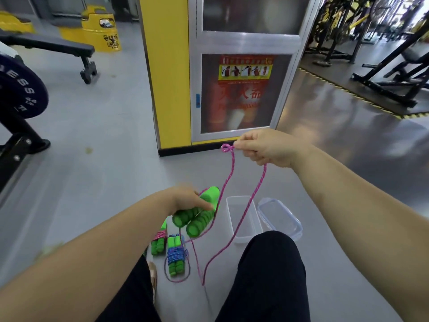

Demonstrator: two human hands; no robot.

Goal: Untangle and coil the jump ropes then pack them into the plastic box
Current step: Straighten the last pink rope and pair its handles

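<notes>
My left hand [189,198] grips two green foam handles [197,217] of a pink jump rope [232,168]. My right hand [264,147], raised higher and farther out, pinches the pink cord beside a small knot [227,148]; two strands hang from it down to the floor. An open clear plastic box [243,218] stands on the floor just right of the handles, its lid [279,217] lying beside it. On the floor near my knees lie a coiled pink rope with green handles [158,243] and a blue rope wound around green handles [176,255].
I sit on a grey gym floor, my black-trousered legs [267,275] at the bottom. A yellow pillar with a fire-extinguisher cabinet [241,94] stands ahead. A weight bench [53,46] and a barbell plate [18,94] are at left, exercise machines [383,66] at right.
</notes>
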